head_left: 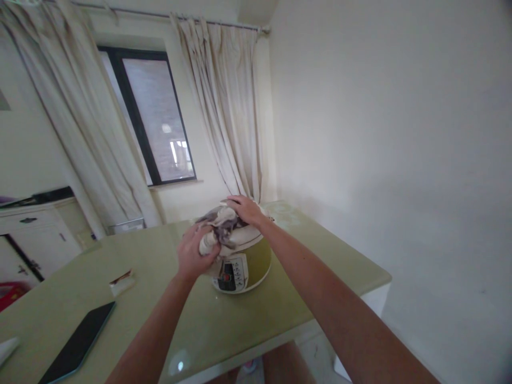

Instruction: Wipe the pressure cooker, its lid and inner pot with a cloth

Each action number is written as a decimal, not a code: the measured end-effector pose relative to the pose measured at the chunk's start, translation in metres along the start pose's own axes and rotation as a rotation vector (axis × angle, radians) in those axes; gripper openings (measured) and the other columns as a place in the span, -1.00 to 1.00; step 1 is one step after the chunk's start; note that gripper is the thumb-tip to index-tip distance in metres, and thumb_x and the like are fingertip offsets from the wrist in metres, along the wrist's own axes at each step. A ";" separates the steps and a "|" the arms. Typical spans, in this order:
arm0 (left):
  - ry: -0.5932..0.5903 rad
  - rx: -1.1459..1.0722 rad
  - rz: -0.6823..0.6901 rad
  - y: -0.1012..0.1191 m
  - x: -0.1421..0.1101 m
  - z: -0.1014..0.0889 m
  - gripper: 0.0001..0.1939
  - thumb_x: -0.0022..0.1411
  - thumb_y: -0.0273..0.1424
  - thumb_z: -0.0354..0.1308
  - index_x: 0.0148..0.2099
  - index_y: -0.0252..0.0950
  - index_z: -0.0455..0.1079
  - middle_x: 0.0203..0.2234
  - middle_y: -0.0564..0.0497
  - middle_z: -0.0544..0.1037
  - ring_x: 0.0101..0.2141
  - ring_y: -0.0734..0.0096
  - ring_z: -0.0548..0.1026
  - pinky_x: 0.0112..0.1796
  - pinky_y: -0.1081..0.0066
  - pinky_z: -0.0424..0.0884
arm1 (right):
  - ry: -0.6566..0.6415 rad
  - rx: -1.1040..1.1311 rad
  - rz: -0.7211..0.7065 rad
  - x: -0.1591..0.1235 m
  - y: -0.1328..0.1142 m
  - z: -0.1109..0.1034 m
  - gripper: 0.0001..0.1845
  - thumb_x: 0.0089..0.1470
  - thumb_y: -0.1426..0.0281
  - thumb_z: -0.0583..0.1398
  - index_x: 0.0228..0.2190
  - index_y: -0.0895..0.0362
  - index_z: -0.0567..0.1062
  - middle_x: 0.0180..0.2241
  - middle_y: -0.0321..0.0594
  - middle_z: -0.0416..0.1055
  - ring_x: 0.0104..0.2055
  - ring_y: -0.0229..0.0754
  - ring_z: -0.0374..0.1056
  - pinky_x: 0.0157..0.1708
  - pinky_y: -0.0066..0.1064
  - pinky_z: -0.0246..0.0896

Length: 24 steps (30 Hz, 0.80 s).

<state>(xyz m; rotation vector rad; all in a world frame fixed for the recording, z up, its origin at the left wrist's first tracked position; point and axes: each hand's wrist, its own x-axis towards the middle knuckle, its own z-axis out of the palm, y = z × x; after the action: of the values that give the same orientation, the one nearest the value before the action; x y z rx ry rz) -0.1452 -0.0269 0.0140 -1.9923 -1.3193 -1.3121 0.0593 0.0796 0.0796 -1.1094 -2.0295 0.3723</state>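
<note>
An electric cooker [260, 261] with a pale lid and a button panel on its front stands on the green tabletop. Bunched over its lid lies a grey and white cloth [224, 226]. My right hand [246, 209] is on the cloth at the top of the lid, fingers bent over it. At the cooker's left side, my left hand [194, 249] is closed around a white cylindrical piece [208, 242]. Whether this piece belongs to the cooker I cannot tell. The cloth and my hands hide much of the lid.
A dark tablet-like device [82, 341] lies at the table's front left, with a small packet [122, 281] behind it. A white object [7, 349] shows at the left edge. The wall [380, 149] runs along the table's right side; curtains [228, 106] hang behind.
</note>
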 end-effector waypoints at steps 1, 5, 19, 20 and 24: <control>-0.029 0.017 -0.171 0.000 0.015 -0.002 -0.60 0.28 -0.10 0.09 0.00 -0.22 0.52 -0.07 -0.17 0.66 -0.02 0.06 0.60 0.00 0.19 0.48 | -0.003 0.012 0.005 0.002 0.002 0.001 -0.57 0.38 0.11 0.07 0.12 -0.10 0.57 0.24 -0.32 0.46 0.28 -0.01 0.34 0.29 -0.19 0.19; -0.362 0.178 -0.365 0.011 0.068 -0.010 -0.61 0.28 -0.01 0.09 -0.10 -0.16 0.55 -0.26 -0.08 0.67 -0.21 0.04 0.61 -0.24 0.28 0.41 | -0.041 0.092 -0.033 0.009 0.006 0.000 -0.52 0.43 0.11 -0.03 0.09 -0.04 0.58 0.17 -0.30 0.52 0.26 -0.03 0.37 0.25 -0.23 0.22; -0.405 0.160 0.714 0.103 0.030 0.021 -0.63 0.13 -0.16 0.38 -0.05 -0.19 0.53 -0.14 -0.11 0.61 -0.10 0.08 0.54 -0.09 0.14 0.51 | -0.291 0.722 0.287 0.001 0.007 -0.021 -0.38 0.18 -0.17 0.21 -0.28 0.16 0.63 -0.44 -0.24 0.58 -0.43 -0.18 0.44 -0.33 -0.38 0.38; -0.365 0.121 0.850 0.095 0.018 0.025 -0.68 0.18 -0.21 0.34 -0.04 -0.19 0.53 -0.13 -0.10 0.63 -0.09 0.12 0.55 -0.04 0.14 0.51 | -0.268 0.708 0.302 0.003 0.008 -0.020 -0.39 0.18 -0.16 0.21 -0.27 0.16 0.64 -0.47 -0.24 0.56 -0.46 -0.20 0.41 -0.39 -0.40 0.36; -0.088 0.039 0.965 0.058 -0.015 0.027 -0.78 0.30 -0.38 0.22 -0.02 -0.13 0.54 0.04 -0.04 0.64 0.13 0.15 0.52 0.23 0.07 0.37 | -0.293 0.680 0.344 0.004 0.006 -0.018 -0.36 0.15 -0.21 0.22 -0.21 0.13 0.64 -0.51 -0.24 0.51 -0.52 -0.18 0.37 -0.54 -0.40 0.29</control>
<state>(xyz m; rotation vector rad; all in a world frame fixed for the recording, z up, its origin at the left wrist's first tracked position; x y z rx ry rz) -0.0830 -0.0415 -0.0029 -2.2028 -0.2656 -0.7147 0.0750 0.0843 0.0894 -0.9895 -1.7154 1.3525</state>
